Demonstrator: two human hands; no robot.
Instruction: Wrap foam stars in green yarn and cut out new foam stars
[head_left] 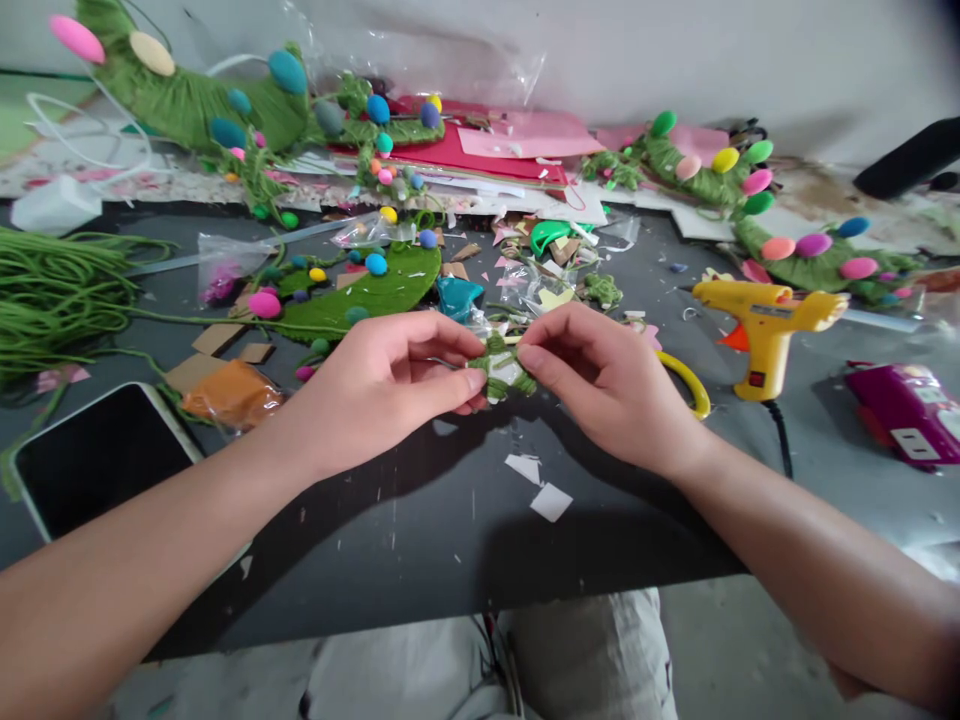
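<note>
Holds a small yarn-wound star (504, 372) out in front, over the middle of the table (420, 550), seemingly just above the surface. With the left grip (390, 370), pinches one side between thumb and fingers, closed down to about the thickness of the piece; with the right grip (604, 375), pinches the opposite side just as narrowly, thumb and forefinger close together at the edge. Cannot tell how the farther fingertips sit behind it.

Shows white at the middle, with green strands wrapped over the points. Looks very light and easy to turn with fingertips alone. Is probably thin and fairly stiff at the core, perhaps card, and soft at the yarn; likely to give good friction rather than slip, but liable to bend at a narrow point or shed a loose turn if pulled hard. Best taken lightly by the wrapped points, from two opposite sides.

Sits beyond two scraps of white paper (552, 502), with a yellow glue gun (769, 320) well apart on the right and a heap of green yarn (60, 290) well apart on the left.
</note>
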